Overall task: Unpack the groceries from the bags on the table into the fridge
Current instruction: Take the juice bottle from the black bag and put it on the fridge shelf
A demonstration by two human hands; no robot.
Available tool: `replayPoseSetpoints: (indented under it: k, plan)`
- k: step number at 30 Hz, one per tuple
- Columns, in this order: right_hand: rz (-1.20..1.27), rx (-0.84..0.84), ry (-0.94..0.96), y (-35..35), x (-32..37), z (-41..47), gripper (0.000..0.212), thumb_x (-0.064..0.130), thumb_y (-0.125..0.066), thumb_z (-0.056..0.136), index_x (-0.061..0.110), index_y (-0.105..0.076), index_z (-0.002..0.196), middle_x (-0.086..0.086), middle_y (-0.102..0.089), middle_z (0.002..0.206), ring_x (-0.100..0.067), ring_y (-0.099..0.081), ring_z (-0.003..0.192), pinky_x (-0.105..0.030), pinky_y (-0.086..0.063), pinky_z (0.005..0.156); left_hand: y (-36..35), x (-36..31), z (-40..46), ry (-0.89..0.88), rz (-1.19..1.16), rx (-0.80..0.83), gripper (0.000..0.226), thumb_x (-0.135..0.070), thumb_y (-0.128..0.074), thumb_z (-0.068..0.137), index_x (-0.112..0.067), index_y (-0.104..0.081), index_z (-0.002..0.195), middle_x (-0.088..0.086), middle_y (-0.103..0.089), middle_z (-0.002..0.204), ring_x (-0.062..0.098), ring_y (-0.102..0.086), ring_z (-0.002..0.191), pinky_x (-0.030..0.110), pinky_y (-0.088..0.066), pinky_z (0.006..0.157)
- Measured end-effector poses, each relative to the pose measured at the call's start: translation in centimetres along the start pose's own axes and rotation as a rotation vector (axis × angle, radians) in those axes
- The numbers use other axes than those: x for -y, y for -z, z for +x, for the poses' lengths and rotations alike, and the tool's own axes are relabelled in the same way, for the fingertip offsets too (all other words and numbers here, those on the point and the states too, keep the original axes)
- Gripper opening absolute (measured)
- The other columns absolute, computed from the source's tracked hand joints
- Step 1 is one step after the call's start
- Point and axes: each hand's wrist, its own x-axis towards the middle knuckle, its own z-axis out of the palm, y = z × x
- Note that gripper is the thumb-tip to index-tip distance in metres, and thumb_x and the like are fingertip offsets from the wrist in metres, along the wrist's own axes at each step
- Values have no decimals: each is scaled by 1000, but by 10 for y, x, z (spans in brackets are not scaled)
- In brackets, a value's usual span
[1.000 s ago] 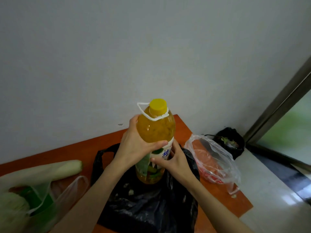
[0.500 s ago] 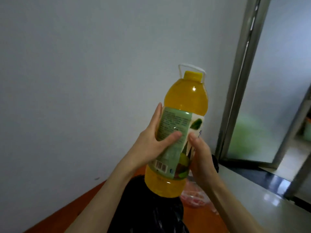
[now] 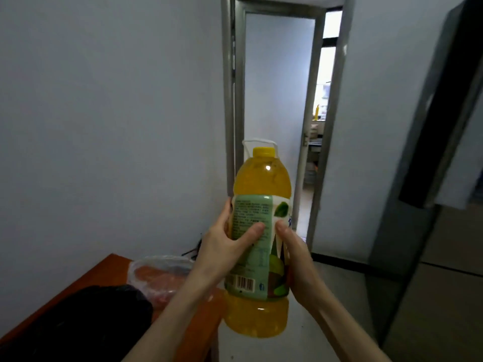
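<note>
A large bottle of orange juice with a yellow cap, white carry loop and green label is held upright in the air, just past the table's right end. My left hand wraps its label from the left and my right hand grips it from the right. A black plastic bag lies on the orange-brown table at lower left. Beside it sits a clear plastic bag with reddish contents. A grey fridge stands at the right edge, its door seal showing as a dark strip.
A white wall fills the left half. Straight ahead is a metal-framed doorway with a narrow opening into a bright room. Pale floor tiles run between the table and the fridge.
Both hands lifted the bottle out of the black bag and carried it right, off the table. The view swung right, from the wall and table towards the doorway and fridge.
</note>
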Motion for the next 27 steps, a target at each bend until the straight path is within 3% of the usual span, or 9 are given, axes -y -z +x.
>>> replayPoseSetpoints:
  k: [3, 5, 8, 11, 14, 16, 19, 22, 27]
  plan:
    - [-99, -81, 5, 71, 35, -52, 80, 65, -67, 64, 12, -54, 123, -11, -68, 114, -29, -66, 104, -43, -55, 86, -81, -21, -14, -36, -77, 108, 82, -65, -70, 64, -41, -37, 135, -13, -64, 115, 6, -63, 104, 36, -54, 88]
    - [-147, -154, 18, 118, 58, -89, 80, 64, -67, 64, 11, -55, 123, -11, -69, 112, -29, -66, 102, -42, -56, 84, -135, -34, -23, -78, -116, 191, 88, -64, -69, 64, -34, -34, 140, -11, -64, 118, 5, -63, 105, 34, -55, 88]
    - [-198, -265, 51, 181, 90, -137, 76, 64, -71, 63, 14, -58, 119, -11, -69, 112, -29, -66, 104, -48, -52, 88, -212, -61, -31, -126, -198, 308, 75, -52, -68, 69, -46, -32, 135, -12, -63, 117, 3, -63, 103, 26, -55, 84]
    - [-245, -377, 101, 236, 124, -170, 80, 67, -74, 55, 16, -59, 115, -9, -70, 111, -28, -66, 103, -47, -53, 88, -277, -89, -27, -167, -248, 413, 63, -55, -73, 66, -57, -36, 116, -12, -66, 112, 4, -64, 101, 26, -56, 80]
    - [-332, -462, 140, 286, 155, -191, 85, 69, -75, 52, 17, -57, 118, -7, -69, 112, -26, -66, 104, -45, -53, 87, -334, -110, -12, -234, -281, 507, 90, -58, -71, 57, -44, -31, 136, -10, -64, 117, 7, -63, 104, 36, -56, 85]
    - [-411, -511, 150, 320, 173, -200, 89, 72, -75, 45, 21, -56, 116, -2, -70, 110, -20, -67, 102, -35, -56, 82, -369, -120, 1, -276, -271, 579, 105, -58, -70, 54, -37, -21, 145, -7, -61, 123, 8, -61, 109, 41, -54, 90]
    - [-538, -571, 166, 372, 197, -205, 97, 76, -75, 34, 25, -55, 113, 5, -71, 104, -10, -68, 95, -21, -55, 71, -417, -129, 28, -339, -270, 673, 111, -62, -75, 51, -41, -18, 144, -4, -57, 129, 13, -57, 116, 47, -51, 93]
    - [-592, -582, 188, 426, 216, -201, 94, 72, -78, 36, 24, -56, 114, 5, -70, 107, -10, -67, 96, -21, -54, 72, -469, -134, 59, -380, -304, 733, 116, -68, -76, 49, -40, -17, 145, -4, -53, 133, 15, -54, 120, 49, -49, 95]
    - [-686, -552, 155, 518, 255, -176, 93, 67, -80, 41, 25, -54, 120, 7, -69, 110, -11, -65, 102, -23, -54, 80, -564, -136, 114, -470, -359, 737, 113, -60, -78, 54, -39, -14, 145, -8, -53, 133, 10, -54, 120, 47, -49, 96]
